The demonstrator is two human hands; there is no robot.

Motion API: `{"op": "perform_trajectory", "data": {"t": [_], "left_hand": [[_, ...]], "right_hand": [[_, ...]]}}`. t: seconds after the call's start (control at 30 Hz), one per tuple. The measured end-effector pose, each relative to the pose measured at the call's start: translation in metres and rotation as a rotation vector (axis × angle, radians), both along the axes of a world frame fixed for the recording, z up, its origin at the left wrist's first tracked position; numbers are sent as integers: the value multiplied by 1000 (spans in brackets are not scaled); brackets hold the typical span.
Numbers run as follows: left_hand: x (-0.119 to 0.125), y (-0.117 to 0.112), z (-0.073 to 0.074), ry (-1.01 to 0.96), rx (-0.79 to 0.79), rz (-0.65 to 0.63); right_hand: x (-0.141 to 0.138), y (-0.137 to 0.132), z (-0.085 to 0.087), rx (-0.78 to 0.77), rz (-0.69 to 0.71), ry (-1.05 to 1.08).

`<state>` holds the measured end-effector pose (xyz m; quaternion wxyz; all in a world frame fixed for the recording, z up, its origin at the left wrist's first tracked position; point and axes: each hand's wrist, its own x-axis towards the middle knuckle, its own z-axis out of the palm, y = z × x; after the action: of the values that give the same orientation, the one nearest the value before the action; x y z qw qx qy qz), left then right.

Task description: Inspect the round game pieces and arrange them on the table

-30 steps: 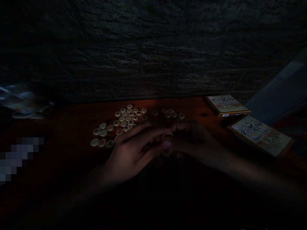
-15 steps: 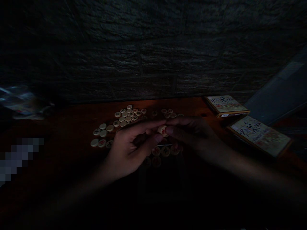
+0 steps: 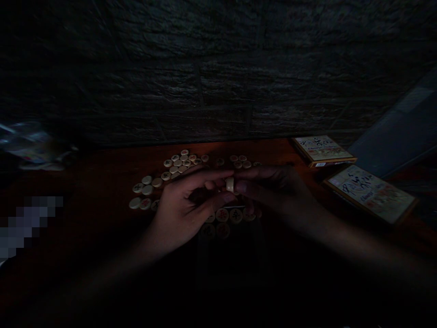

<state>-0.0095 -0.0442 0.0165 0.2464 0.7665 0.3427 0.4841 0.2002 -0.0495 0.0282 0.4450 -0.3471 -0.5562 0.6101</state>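
In the middle of the view, a round, pale Chinese chess piece (image 3: 230,184) is pinched between the fingertips of both hands, its blank rim turned toward me. My left hand (image 3: 189,200) is closed on it from the left, thumb below and fingers above. From the right, my right hand (image 3: 273,189) grips the same piece, thumb against its side. Just below the hands lie several pieces with red and black characters, among them a red-marked piece (image 3: 223,230) and a black-marked piece (image 3: 236,215). The hands hide part of this group.
Loose chess pieces (image 3: 178,162) spread over the dark wooden table (image 3: 102,173) behind and left of my hands. Two flat printed boxes (image 3: 370,193) lie at the right. A clear plastic object (image 3: 30,146) stands at the far left. Behind the table rises a stone wall (image 3: 218,82).
The held piece has turned between my fingers: its red character faced me before, and now its plain edge does. Both hands stay in nearly the same place.
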Motion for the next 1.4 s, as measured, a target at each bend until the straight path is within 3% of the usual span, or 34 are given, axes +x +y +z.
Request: {"op": "perform_trajectory", "data": {"t": [0.5,1.27,1.4], "left_hand": [[-2,0,0,103,185,12],[-2,0,0,106,155,18],[-2,-3,0,15,-30,-26]], "right_hand": [[2,0,-4,-22,35,-27],[0,3,-9,-25,64,52],[-1,3,-8,1,49,72]]}}
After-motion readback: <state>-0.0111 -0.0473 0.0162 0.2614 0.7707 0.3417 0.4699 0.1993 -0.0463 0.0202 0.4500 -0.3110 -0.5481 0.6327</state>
